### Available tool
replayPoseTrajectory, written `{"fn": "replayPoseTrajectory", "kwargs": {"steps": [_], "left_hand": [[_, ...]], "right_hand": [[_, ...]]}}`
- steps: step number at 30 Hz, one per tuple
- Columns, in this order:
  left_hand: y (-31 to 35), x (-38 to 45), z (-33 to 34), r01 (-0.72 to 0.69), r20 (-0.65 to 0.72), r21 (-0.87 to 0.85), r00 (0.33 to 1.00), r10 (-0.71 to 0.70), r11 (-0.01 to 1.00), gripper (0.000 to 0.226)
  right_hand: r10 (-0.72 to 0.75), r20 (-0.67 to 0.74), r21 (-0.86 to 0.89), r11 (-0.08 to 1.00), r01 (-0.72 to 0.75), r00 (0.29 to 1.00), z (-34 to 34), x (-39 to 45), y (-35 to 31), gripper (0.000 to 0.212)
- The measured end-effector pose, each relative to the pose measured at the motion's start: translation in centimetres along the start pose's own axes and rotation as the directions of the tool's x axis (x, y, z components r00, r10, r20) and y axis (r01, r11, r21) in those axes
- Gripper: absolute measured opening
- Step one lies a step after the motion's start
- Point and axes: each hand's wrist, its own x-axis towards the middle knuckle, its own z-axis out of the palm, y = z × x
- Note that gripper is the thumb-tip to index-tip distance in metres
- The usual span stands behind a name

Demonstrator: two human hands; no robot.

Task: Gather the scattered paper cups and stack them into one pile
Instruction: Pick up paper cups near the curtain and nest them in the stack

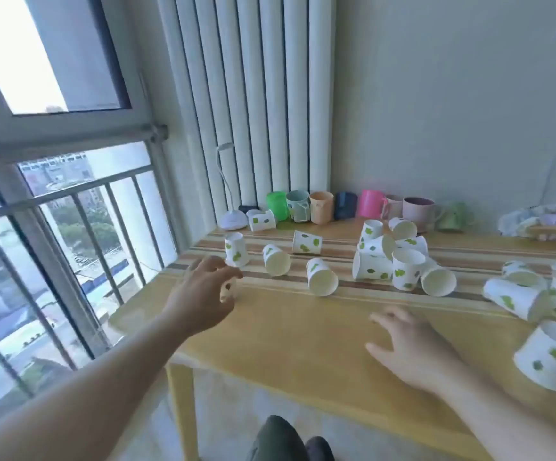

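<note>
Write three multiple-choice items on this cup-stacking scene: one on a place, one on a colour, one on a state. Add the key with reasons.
1. Where does the white desk lamp stand?
A. back left corner of the table
B. front right edge
C. on the floor

2. What colour are the spots on the paper cups?
A. red
B. green
C. black

3. What is the left hand doing?
A. lying flat
B. closing on a small paper cup
C. holding a mug

Key: 1 A, it stands by the radiator; 2 B, green blotches show; 3 B, fingers curl around the cup.

Domestic room: radiator at 12 o'clock, barred window at 9 o'clock, mugs lining the bench.
</note>
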Motion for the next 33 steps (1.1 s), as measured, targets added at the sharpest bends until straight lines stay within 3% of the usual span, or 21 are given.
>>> {"fn": "replayPoseTrajectory", "kwargs": {"steps": [2, 4, 8, 12, 14, 17, 21, 24, 29, 33], "left_hand": [[-1.0, 0.6, 0.3, 0.167, -0.021, -0.064, 0.985, -0.169, 0.984, 0.067], [-1.8, 1.6, 1.4, 0.314, 0.042, -0.127, 0.949, -0.311, 0.941, 0.09], [-2.9, 3.5, 5.1, 0.471, 0.204, -0.33, 0.882, -0.425, 0.818, 0.125], [-2.1, 4.5, 7.5, 0.522, 0.179, -0.421, 0.85, -0.496, 0.742, 0.117], [-1.0, 4.9, 7.7, 0.51, 0.117, -0.46, 0.847, -0.519, 0.727, 0.11], [2.7, 5.0, 7.5, 0.399, 0.055, -0.545, 0.895, -0.443, 0.737, 0.109], [11.4, 4.7, 7.8, 0.193, 0.096, -0.65, 0.98, -0.172, 0.735, 0.111], [18.1, 4.6, 8.6, 0.09, 0.119, -0.684, 0.993, -0.012, 0.724, 0.108], [25.4, 4.1, 10.9, 0.126, 0.223, -0.734, 0.973, 0.062, 0.667, 0.079], [27.0, 3.0, 12.8, 0.211, 0.303, -0.703, 0.953, 0.017, 0.679, 0.069]], "right_hand": [[0.006, 0.033, -0.051, 0.999, -0.005, 0.999, 1.4, 0.1, 0.8, 0.069], [0.062, 0.026, -0.062, 0.996, -0.06, 0.998, 3.0, 0.0, 1.5, 0.08], [0.092, 0.03, -0.129, 0.988, -0.088, 0.995, 3.9, 1.2, 2.4, 0.099], [0.087, 0.023, -0.117, 0.99, -0.084, 0.996, 4.0, 1.1, 2.4, 0.086], [0.106, 0.038, -0.138, 0.985, -0.1, 0.994, 3.8, 1.0, 2.2, 0.091], [0.11, 0.07, -0.184, 0.978, -0.095, 0.991, 3.5, 0.8, 2.0, 0.085], [0.087, 0.155, -0.134, 0.989, -0.066, 0.984, 2.6, 0.1, 2.7, 0.074], [0.123, 0.184, -0.133, 0.986, -0.099, 0.975, 1.6, -1.7, 5.0, 0.076], [0.219, 0.139, -0.121, 0.972, -0.203, 0.966, 0.9, -5.6, 9.6, 0.079], [0.217, 0.107, -0.123, 0.971, -0.204, 0.97, 1.3, -6.8, 10.6, 0.086]]}}
